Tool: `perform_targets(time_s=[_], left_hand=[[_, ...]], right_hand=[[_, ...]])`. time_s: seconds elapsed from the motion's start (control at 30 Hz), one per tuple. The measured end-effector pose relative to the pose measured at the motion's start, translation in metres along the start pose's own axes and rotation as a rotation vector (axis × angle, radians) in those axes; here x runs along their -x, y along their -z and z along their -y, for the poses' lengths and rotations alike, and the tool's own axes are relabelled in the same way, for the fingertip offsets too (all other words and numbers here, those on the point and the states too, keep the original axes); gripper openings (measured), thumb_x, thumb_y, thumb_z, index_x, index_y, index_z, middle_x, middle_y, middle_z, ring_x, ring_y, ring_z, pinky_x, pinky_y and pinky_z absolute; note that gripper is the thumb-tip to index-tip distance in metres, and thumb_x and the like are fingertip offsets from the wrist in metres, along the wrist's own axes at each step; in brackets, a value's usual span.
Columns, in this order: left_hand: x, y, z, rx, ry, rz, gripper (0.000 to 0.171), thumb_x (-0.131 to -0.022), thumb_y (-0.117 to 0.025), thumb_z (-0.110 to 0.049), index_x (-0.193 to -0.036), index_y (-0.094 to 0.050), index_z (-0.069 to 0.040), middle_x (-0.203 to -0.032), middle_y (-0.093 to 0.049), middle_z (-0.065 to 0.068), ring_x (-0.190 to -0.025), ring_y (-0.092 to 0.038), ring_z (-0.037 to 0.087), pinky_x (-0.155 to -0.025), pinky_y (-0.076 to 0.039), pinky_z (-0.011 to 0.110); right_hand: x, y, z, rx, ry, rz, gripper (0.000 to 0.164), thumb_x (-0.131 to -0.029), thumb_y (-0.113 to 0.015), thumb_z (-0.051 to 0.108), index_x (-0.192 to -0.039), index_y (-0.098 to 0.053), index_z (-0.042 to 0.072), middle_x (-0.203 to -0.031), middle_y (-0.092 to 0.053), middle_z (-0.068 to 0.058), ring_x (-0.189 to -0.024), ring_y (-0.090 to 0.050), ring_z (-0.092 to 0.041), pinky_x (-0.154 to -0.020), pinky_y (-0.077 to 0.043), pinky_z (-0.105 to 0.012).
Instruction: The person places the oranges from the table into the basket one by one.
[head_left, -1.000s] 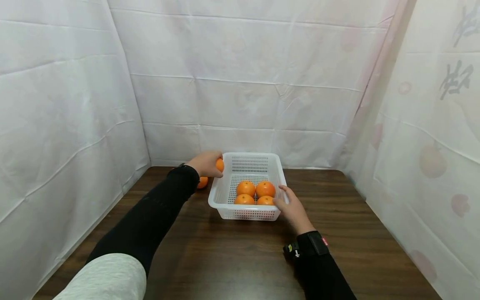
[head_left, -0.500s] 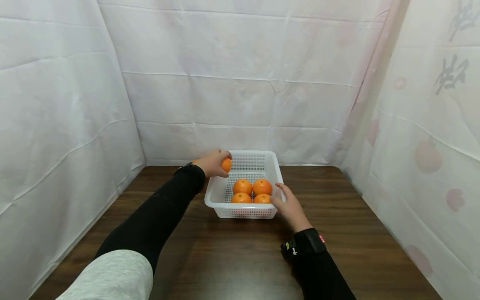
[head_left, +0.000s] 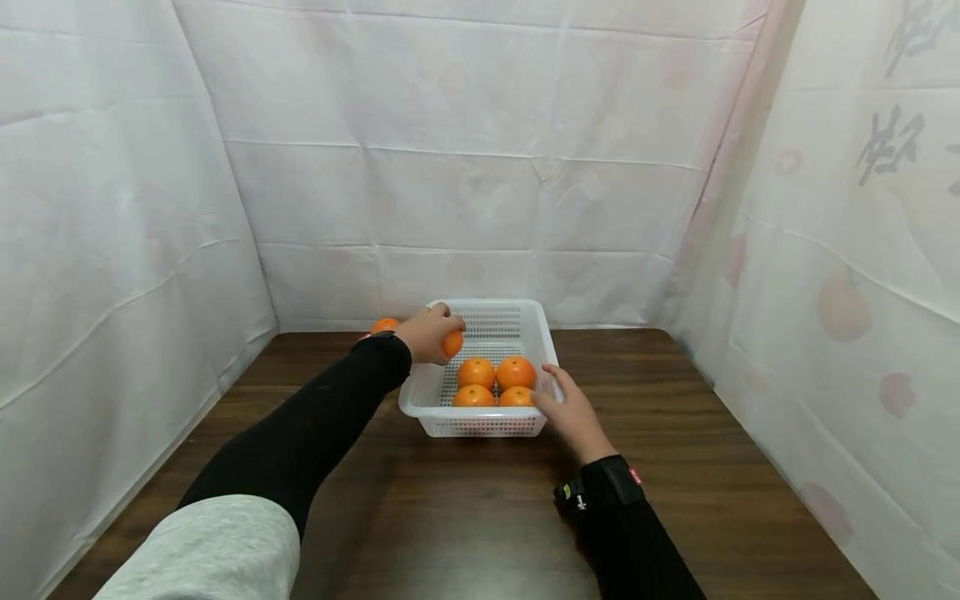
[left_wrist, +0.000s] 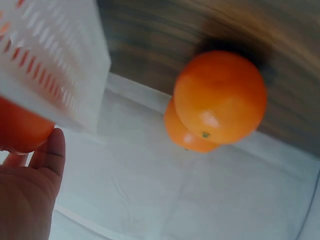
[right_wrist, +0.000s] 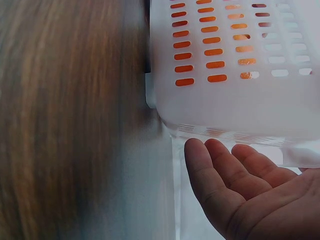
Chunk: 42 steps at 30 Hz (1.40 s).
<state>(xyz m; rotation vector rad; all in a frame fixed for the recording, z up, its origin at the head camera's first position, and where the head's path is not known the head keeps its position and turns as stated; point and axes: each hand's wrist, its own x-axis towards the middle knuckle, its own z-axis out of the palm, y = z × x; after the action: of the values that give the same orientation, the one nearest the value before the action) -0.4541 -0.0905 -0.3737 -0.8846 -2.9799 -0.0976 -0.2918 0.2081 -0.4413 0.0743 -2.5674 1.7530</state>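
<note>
My left hand (head_left: 429, 335) holds an orange (head_left: 452, 342) over the left side of a white perforated plastic basket (head_left: 480, 412). In the left wrist view, the fingertips press against this held orange (left_wrist: 22, 125) beside the basket wall (left_wrist: 82, 75). Inside the basket, several oranges (head_left: 516, 373) sit together at its near end. My right hand (head_left: 576, 414) grips the basket's near right side, thumb over the rim. Its fingers (right_wrist: 225, 175) lie along the outside of the wall in the right wrist view.
Left of the basket, partly behind my left wrist, another orange (head_left: 385, 325) shows; the left wrist view has two oranges (left_wrist: 220, 95) there, one overlapping the other. The dark wooden table (head_left: 450, 517) is enclosed by white sheets (head_left: 450, 192) at the back and sides.
My left hand has carried its orange rightward, from beside the basket's left rim to over the inside. The right hand stays at the basket. The head view has shifted slightly.
</note>
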Motion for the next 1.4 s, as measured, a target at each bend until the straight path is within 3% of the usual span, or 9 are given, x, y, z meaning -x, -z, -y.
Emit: perform_targets(time_s=[0.23,0.4,0.53,0.77,1.0,1.2,1.4], left_hand=[[-0.002,-0.011,0.002,-0.077,-0.048,0.049,0.07,-0.088,-0.089,-0.026,-0.15,-0.059,-0.031,-0.141,-0.053,0.013,-0.118,-0.054,0.031,-0.097,-0.056,0.044],[-0.005,-0.019,-0.001,-0.124,-0.09,0.061,0.073,-0.089,-0.087,-0.028,-0.154,-0.054,-0.016,-0.144,-0.059,0.013,-0.127,-0.06,0.032,-0.108,-0.053,0.047],[-0.006,-0.024,-0.003,-0.128,-0.083,0.055,0.073,-0.09,-0.086,-0.029,-0.153,-0.054,-0.012,-0.146,-0.059,0.015,-0.129,-0.061,0.034,-0.11,-0.053,0.048],[-0.003,-0.028,-0.005,-0.139,-0.06,0.063,0.065,-0.096,-0.08,-0.03,-0.155,-0.054,-0.019,-0.145,-0.057,0.015,-0.127,-0.059,0.032,-0.109,-0.054,0.046],[0.004,-0.021,-0.016,-0.163,-0.09,0.099,0.048,-0.103,-0.073,-0.026,-0.149,-0.061,-0.03,-0.151,-0.055,0.02,-0.133,-0.058,0.038,-0.113,-0.051,0.052],[0.008,-0.019,-0.02,-0.203,-0.089,0.109,0.047,-0.105,-0.071,-0.027,-0.151,-0.061,-0.033,-0.157,-0.051,0.021,-0.139,-0.056,0.04,-0.115,-0.049,0.054],[0.01,-0.015,-0.024,-0.227,-0.086,0.132,0.043,-0.108,-0.066,-0.028,-0.15,-0.061,-0.034,-0.147,-0.059,0.017,-0.131,-0.062,0.035,-0.111,-0.053,0.052]], right_hand=[[0.003,-0.003,0.003,0.026,-0.012,-0.016,0.066,-0.103,-0.064,0.035,-0.163,-0.039,0.024,-0.172,-0.031,-0.019,-0.152,-0.041,-0.043,-0.107,-0.053,-0.057],[0.005,-0.003,0.005,0.028,0.005,-0.009,0.067,-0.103,-0.064,0.034,-0.164,-0.038,0.02,-0.173,-0.03,-0.02,-0.154,-0.039,-0.044,-0.108,-0.052,-0.058],[0.005,-0.002,0.005,0.044,0.006,-0.007,0.068,-0.103,-0.063,0.036,-0.164,-0.038,0.02,-0.172,-0.031,-0.021,-0.153,-0.039,-0.045,-0.107,-0.052,-0.057],[0.003,-0.001,0.003,0.047,-0.001,-0.01,0.068,-0.103,-0.064,0.038,-0.164,-0.038,0.022,-0.173,-0.031,-0.019,-0.154,-0.038,-0.044,-0.11,-0.05,-0.059],[0.001,-0.001,0.003,0.054,-0.014,-0.01,0.066,-0.104,-0.063,0.037,-0.164,-0.038,0.023,-0.173,-0.03,-0.019,-0.156,-0.035,-0.044,-0.114,-0.046,-0.062],[0.0,-0.001,0.002,0.042,-0.009,-0.009,0.067,-0.104,-0.063,0.037,-0.164,-0.038,0.025,-0.173,-0.03,-0.018,-0.156,-0.035,-0.042,-0.116,-0.044,-0.062],[-0.003,0.0,0.002,0.058,-0.007,-0.013,0.068,-0.102,-0.064,0.04,-0.163,-0.038,0.027,-0.173,-0.032,-0.016,-0.155,-0.037,-0.041,-0.117,-0.042,-0.062]])
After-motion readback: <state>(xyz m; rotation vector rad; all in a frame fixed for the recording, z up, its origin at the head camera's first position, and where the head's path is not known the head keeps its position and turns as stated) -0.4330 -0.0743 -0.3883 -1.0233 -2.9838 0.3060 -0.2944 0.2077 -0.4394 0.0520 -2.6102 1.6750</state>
